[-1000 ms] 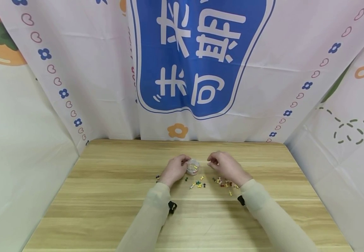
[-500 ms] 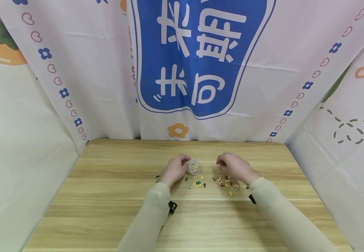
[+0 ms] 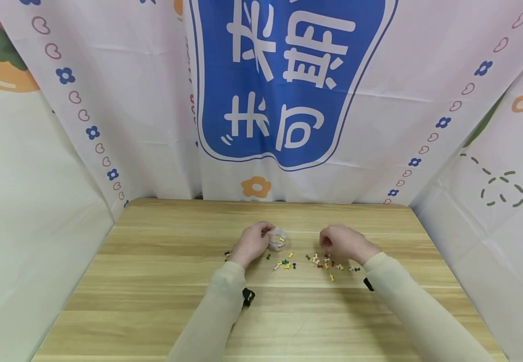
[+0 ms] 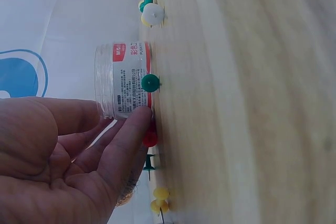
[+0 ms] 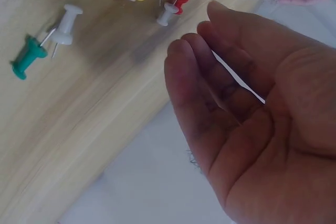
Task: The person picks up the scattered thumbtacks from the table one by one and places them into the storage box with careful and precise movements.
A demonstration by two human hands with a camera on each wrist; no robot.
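A clear plastic jar with a printed label stands on the table, at least one yellow push pin showing in it. My left hand holds the jar by its side, thumb near the threaded rim and fingertips low by the base. To the right, my right hand hovers just above scattered push pins. Its fingers are loosely bent, and nothing shows between them and the thumb. Nearest it are red, white and yellow pins, plus a green push pin against a white push pin.
More push pins lie in front of the jar, and a dark pin sits left of the left wrist. The wooden table ends at a hanging printed curtain behind.
My right hand has moved right, away from the jar, and then lowered toward the right-hand push pins. The left hand and the jar have stayed in place.
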